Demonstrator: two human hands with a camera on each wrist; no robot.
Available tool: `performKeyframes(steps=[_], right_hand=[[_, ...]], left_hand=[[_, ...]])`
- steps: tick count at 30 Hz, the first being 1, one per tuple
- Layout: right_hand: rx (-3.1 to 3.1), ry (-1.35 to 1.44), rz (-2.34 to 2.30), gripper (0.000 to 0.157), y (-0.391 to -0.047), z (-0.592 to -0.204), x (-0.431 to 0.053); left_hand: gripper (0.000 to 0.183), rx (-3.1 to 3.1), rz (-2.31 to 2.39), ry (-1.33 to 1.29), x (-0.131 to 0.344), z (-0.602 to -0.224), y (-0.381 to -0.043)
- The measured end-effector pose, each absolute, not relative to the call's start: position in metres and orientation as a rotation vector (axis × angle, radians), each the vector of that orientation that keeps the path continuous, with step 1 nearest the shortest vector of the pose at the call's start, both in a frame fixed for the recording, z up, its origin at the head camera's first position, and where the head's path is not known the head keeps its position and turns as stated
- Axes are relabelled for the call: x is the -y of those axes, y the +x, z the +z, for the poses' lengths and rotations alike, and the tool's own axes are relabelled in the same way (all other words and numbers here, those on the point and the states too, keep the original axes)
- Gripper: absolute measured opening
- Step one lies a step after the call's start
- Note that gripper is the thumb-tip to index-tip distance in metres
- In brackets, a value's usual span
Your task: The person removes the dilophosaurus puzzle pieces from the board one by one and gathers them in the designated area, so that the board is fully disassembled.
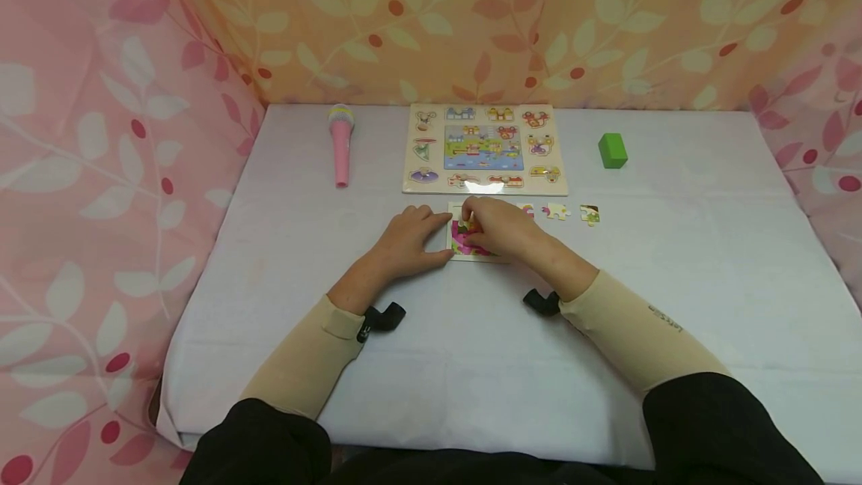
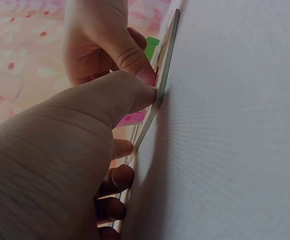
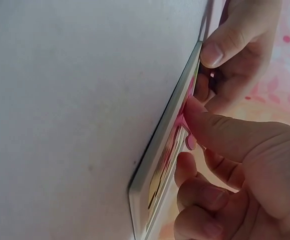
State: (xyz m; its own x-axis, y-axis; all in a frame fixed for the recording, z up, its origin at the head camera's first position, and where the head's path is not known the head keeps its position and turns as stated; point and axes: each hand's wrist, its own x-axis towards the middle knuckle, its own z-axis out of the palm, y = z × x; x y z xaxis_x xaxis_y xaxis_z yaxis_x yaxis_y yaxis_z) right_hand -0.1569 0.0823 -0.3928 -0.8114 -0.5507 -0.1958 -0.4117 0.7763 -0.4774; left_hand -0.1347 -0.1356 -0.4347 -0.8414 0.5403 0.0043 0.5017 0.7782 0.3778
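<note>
A small jigsaw board [image 1: 478, 258] with a pale rim and a pink picture lies flat on the white table. My left hand [image 1: 407, 242] rests against its left edge, with the thumb and index finger extended and touching the rim. Over the board, my right hand [image 1: 501, 227] pinches a pink jigsaw piece [image 3: 190, 142] between thumb and fingers. The piece stands tilted above the picture surface in the right wrist view. Much of the board's right part is hidden under my right hand.
Loose jigsaw pieces, among them a pale one [image 1: 556, 211] and a green-brown one [image 1: 590, 214], lie right of the board. Behind are a larger wooden picture puzzle [image 1: 483, 148], a pink toy microphone [image 1: 341, 148] and a green block [image 1: 613, 151]. Patterned curtains [image 1: 471, 28] border the table.
</note>
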Motion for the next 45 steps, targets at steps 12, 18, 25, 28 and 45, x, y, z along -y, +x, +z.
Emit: performKeyframes(steps=[12,18,25,28,45], right_hand=[[-2.665,-0.764,-0.618,0.033,-0.158,-0.391,-0.083],[-2.668,-0.761,-0.623,0.034,-0.159,-0.391,-0.083],[-2.673,-0.753,-0.655,0.033,-0.160,-0.387,-0.084],[-2.673,-0.747,-0.693,0.033,-0.160,-0.381,-0.087],[-2.719,-0.657,-0.935,0.033,-0.145,-0.338,-0.111]], left_hand=[[0.069,-2.863,0.570,0.836,0.135,-0.436,-0.136],[0.069,-2.859,0.575,0.834,0.134,-0.435,-0.136],[0.069,-2.855,0.574,0.828,0.134,-0.435,-0.136],[0.069,-2.854,0.576,0.828,0.134,-0.435,-0.136],[0.071,-2.844,0.577,0.814,0.136,-0.435,-0.134]])
